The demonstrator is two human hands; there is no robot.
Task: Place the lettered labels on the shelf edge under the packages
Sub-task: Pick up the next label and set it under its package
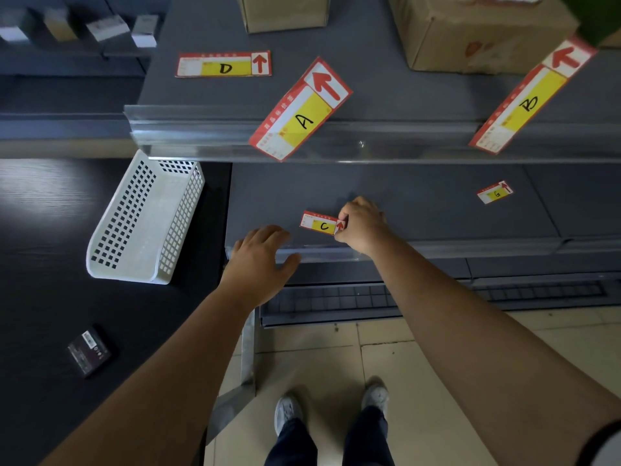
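Right hand [361,223] pinches the C label [321,224] near the lower shelf edge [437,252]; left hand [260,260] rests open on that edge.

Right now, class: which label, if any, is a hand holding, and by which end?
The right hand pinches the C label by its red-arrow end. The left hand holds nothing, resting on the shelf edge.
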